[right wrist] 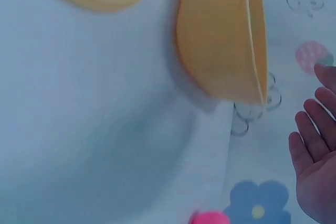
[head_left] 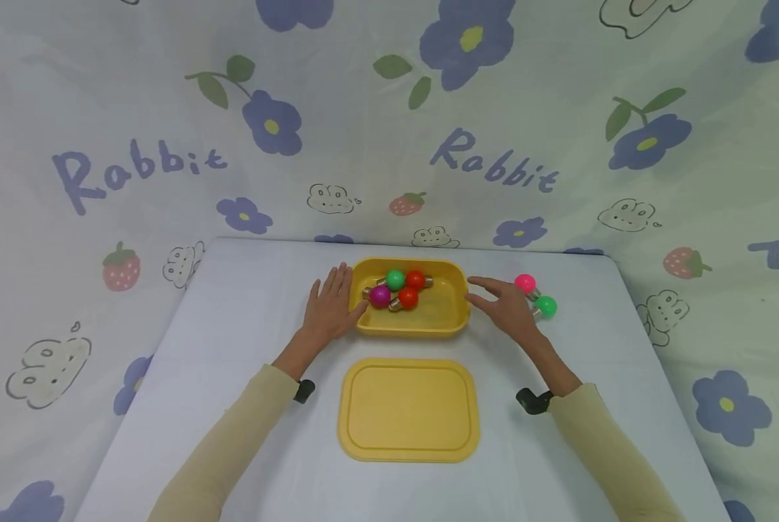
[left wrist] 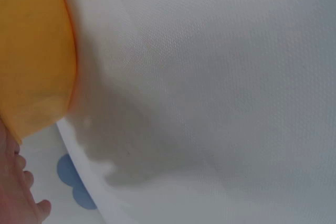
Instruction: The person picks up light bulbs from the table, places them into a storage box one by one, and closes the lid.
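Observation:
A yellow plastic box (head_left: pixel 451 304) stands on the table with several small colored light bulbs in it: a green bulb (head_left: pixel 396 280), a purple bulb (head_left: pixel 380 296) and two red bulbs (head_left: pixel 408 297). Against its left end lies my left hand (head_left: pixel 327 308), fingers straight and thumb at the near left corner of the rim. My right hand (head_left: pixel 509 308) hovers by the right end, fingers loosely bent and nothing held. In the right wrist view its palm and fingers show apart from the box (right wrist: pixel 220 40). Left fingertips (left wrist: pixel 29 178) show beside the box in the left wrist view.
On the near side of the box lies a flat yellow lid (head_left: pixel 409 409). A pink bulb (head_left: pixel 525 283) and another green bulb (head_left: pixel 546 306) rest on the white table (head_left: pixel 232 290) right of my right hand. A patterned cloth (head_left: pixel 337 130) hangs behind the table.

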A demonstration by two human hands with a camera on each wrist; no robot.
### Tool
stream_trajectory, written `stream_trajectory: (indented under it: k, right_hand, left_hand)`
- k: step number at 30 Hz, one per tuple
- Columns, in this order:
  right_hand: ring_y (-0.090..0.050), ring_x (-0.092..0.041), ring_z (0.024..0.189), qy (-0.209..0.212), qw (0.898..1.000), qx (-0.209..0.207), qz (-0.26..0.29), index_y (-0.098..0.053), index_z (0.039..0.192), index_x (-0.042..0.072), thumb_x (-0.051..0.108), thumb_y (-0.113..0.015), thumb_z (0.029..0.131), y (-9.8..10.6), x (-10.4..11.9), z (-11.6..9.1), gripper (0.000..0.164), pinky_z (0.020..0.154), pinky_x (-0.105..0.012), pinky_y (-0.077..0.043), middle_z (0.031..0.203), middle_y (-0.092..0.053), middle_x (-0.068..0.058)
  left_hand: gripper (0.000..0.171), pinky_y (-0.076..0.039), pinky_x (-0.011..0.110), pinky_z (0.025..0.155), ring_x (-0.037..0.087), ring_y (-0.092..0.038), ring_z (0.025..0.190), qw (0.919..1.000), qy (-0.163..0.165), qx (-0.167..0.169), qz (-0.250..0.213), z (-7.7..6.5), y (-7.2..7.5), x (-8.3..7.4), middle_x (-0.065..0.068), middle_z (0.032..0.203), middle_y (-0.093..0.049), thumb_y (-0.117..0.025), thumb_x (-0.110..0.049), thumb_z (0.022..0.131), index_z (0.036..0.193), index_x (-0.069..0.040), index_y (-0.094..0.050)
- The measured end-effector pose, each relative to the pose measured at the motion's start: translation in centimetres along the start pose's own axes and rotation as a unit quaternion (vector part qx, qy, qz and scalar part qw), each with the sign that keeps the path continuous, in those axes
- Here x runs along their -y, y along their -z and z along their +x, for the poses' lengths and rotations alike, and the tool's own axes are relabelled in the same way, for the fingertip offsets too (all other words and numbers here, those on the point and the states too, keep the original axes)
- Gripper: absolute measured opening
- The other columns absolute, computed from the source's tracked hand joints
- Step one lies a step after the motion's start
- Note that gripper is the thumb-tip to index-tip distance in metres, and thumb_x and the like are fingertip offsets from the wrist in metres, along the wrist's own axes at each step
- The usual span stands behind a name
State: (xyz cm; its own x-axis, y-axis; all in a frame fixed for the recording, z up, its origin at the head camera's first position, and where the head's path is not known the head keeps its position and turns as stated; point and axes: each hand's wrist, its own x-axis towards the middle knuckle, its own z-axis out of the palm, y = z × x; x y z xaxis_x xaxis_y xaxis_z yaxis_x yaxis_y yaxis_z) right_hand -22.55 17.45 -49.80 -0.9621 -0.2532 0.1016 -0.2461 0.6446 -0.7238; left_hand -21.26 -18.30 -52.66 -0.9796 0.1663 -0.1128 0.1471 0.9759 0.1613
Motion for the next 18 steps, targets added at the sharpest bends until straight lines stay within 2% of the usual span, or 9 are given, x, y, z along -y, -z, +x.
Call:
stream_trajectory:
  k: [4,11,18]
  right_hand:
    - [-0.053,-0.036,0.128,-0.01,0.999,-0.029,-0.009,-0.066,0.132,0.006,0.026,-0.073,0.093,2.3,-1.9,-1.4,0.044,0.101,-0.057,-0.044,0.131,-0.064,-0.014]
    - [-0.05,-0.041,0.128,-0.052,0.996,-0.074,0.006,-0.065,0.131,0.001,0.029,-0.072,0.094,5.3,-5.5,-3.2,0.047,0.1,-0.06,-0.043,0.133,-0.061,-0.02]
    - [-0.044,-0.041,0.135,-0.084,0.993,-0.071,0.05,-0.057,0.136,-0.005,0.02,-0.069,0.097,7.2,-9.7,-3.6,0.048,0.106,-0.05,-0.039,0.141,-0.054,-0.024]
  left_hand:
    - [0.085,-0.008,0.055,0.119,0.031,-0.004,0.152,1.0,-0.003,-0.005,-0.003,-0.1,0.1,0.0,0.016,0.166,-0.005,-0.037,-0.055,0.102,0.159,0.0,-0.007]
    - [0.084,-0.009,0.055,0.119,0.031,-0.004,0.152,1.0,-0.003,-0.002,-0.001,-0.2,0.1,0.0,0.015,0.166,-0.005,-0.035,-0.055,0.103,0.159,0.0,-0.006]
    - [0.084,-0.01,0.055,0.119,0.031,-0.005,0.152,1.0,-0.003,-0.008,-0.002,-0.1,0.1,-0.1,0.016,0.166,-0.006,-0.037,-0.054,0.102,0.159,0.001,-0.008]
